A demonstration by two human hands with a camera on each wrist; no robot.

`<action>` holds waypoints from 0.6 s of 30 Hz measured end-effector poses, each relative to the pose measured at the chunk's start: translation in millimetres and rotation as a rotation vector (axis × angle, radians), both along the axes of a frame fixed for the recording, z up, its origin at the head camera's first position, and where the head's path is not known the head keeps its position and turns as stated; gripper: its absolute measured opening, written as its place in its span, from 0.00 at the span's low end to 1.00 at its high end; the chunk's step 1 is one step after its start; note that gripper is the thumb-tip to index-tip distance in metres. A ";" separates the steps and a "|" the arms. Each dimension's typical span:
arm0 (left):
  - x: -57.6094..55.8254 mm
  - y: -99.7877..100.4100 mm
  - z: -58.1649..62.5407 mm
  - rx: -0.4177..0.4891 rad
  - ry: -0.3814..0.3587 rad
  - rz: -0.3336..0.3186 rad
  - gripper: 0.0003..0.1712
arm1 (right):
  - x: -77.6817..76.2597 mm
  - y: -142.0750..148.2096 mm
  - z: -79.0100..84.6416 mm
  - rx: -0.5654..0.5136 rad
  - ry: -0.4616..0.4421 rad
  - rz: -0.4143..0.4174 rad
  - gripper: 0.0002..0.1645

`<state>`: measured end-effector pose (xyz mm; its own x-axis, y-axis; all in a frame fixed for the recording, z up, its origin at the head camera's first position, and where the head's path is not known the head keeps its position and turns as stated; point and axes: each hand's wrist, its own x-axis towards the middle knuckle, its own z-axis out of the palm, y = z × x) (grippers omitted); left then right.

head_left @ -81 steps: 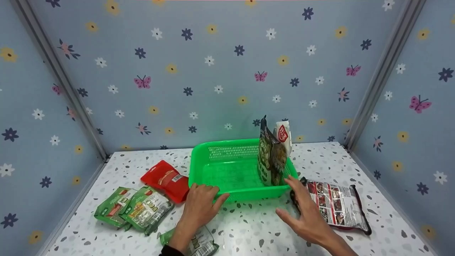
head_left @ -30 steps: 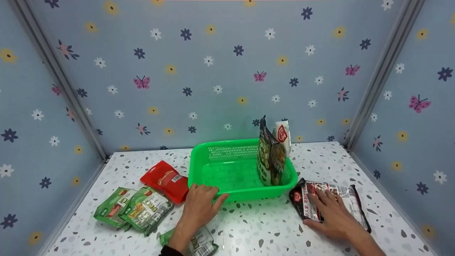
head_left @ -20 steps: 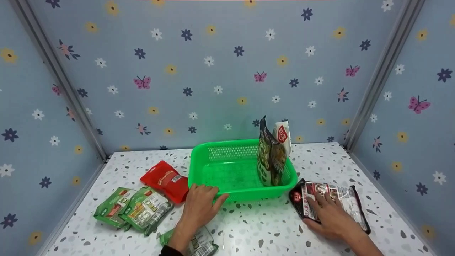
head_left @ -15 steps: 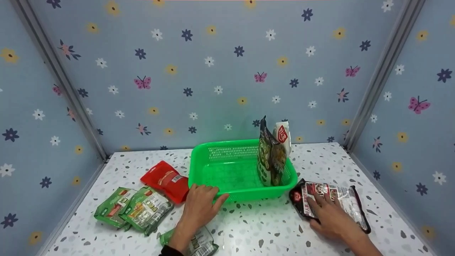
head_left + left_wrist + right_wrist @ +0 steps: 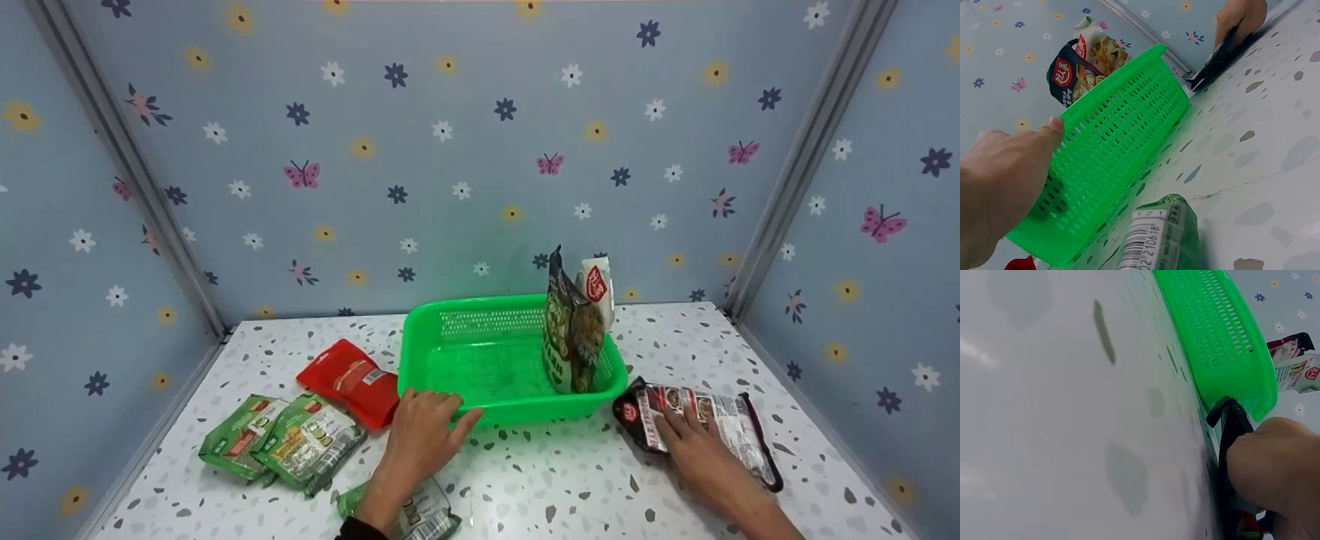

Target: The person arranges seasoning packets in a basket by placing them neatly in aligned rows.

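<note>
My left hand (image 5: 424,431) holds the near left rim of a green plastic basket (image 5: 536,409), fingers hooked over it and thumb stretched to the right. Inside the basket's right end, dark food packets (image 5: 560,337) and a white-topped one (image 5: 606,304) stand upright. To the right of the basket, my right hand (image 5: 705,457) grips the near edge of a black and white food packet (image 5: 742,431), fingers spread over its printed face. The thumb is hidden under the packet. In the left wrist view this packet (image 5: 1213,64) is tilted in the right hand (image 5: 1241,19).
Left of the basket lie a red pouch (image 5: 352,382) and two overlapping green packets (image 5: 244,439). Another green packet (image 5: 431,514) lies partly beneath my left forearm. Flower-patterned panels (image 5: 465,150) enclose the speckled table (image 5: 540,480) at the back and sides.
My right hand has moved from the basket's right corner onto the black and white packet. Its thumb has slipped out of sight under the near edge. The left hand stays on the rim.
</note>
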<state>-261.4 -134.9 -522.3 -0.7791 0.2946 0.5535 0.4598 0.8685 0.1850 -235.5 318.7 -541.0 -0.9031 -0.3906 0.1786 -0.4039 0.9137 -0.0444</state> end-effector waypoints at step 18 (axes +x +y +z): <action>-2.6 0.8 -2.0 -0.008 0.030 -0.002 0.29 | 30.7 -2.2 33.4 -0.146 -0.270 0.207 0.41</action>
<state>-264.0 -134.1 -524.3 -0.7613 0.3010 0.5743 0.4670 0.8690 0.1636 -204.8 316.5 -507.6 -0.8298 -0.5579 0.0120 -0.5355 0.7900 -0.2984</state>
